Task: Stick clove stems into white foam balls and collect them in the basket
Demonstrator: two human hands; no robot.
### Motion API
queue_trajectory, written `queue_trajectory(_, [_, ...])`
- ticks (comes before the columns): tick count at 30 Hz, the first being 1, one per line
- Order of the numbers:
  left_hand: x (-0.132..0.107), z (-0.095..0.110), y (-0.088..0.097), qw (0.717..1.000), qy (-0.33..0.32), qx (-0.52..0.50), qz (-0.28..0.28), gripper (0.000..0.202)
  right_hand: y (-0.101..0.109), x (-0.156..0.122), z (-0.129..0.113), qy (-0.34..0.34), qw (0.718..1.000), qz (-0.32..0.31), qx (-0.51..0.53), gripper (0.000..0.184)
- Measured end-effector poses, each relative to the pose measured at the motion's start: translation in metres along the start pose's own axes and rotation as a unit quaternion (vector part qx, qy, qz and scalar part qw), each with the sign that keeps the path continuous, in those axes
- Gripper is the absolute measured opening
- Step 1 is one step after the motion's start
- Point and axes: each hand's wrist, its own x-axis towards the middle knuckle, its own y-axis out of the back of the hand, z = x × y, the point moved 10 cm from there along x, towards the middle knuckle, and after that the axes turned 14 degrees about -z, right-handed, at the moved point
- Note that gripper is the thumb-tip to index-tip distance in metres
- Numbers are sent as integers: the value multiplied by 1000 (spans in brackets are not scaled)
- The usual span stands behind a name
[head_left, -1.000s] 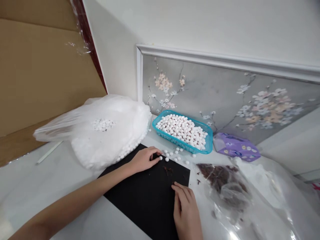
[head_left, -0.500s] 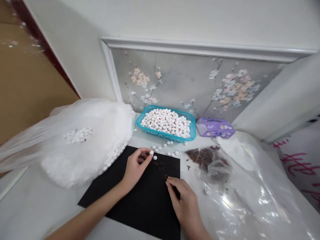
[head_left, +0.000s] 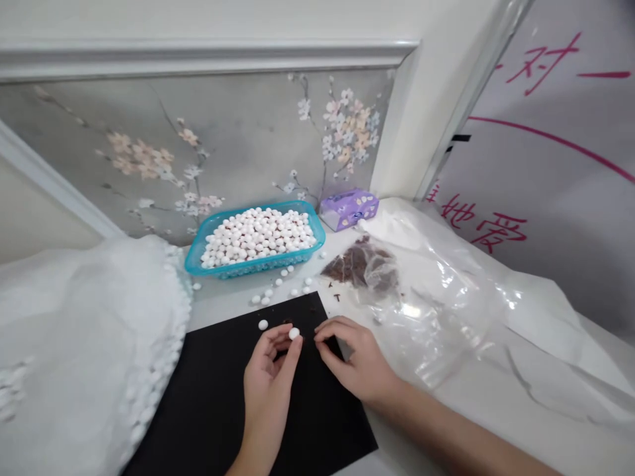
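My left hand (head_left: 270, 383) pinches a small white ball (head_left: 294, 334) between thumb and fingertips, above the black mat (head_left: 223, 410). Just to its right, my right hand (head_left: 354, 357) has thumb and forefinger pressed together. Whatever lies between those fingertips is too small to make out. Another white ball (head_left: 262, 324) rests on the mat beyond my left hand, near a few small dark brown bits. Behind the mat, a blue plastic basket (head_left: 253, 268) is heaped with white balls, and several loose balls (head_left: 268, 293) lie in front of it.
On the right, a clear plastic bag (head_left: 426, 330) spreads over the white table, holding brown bits (head_left: 354, 261). A purple packet (head_left: 350, 209) stands against the wall panel. White netted material with many balls (head_left: 99, 344) fills the left side.
The view has swung to the right. My hands have come closer together, with the white ball still in my left fingers. A brown bit seen at my right fingertips earlier is now hard to see.
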Motion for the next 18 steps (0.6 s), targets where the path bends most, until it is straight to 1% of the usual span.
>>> queue_trajectory(4, [1,3,-2,1000,-11,4,-10,27,-1,-3,2,-7,1000,-8,10,12])
queue_trajectory(6, [0,3,-3,1000,-7,8,-16,27,-1,-5,4,-14,1000,-8,22,11])
queue_trajectory(8, [0,2,-7,999,4,11,-33,28,0,-7,5,-19,1000,-3,24,11])
queue_trajectory(10, [0,-1,-11,998,11,7,-53,32,0,-8,3,-16,1000,-6,12,11])
queue_trajectory(12, [-1,0,-16,998,3,-1,-70,34,-1,-8,0,-12,1000,-19,-11,12])
queue_trajectory(16, [-3,8,-24,994,-13,-17,-107,22,-4,-9,-6,2,997,-41,-60,12])
queue_trajectory(18, [-4,10,-27,993,-9,-25,-117,21,-4,-9,-6,2,997,-42,-68,12])
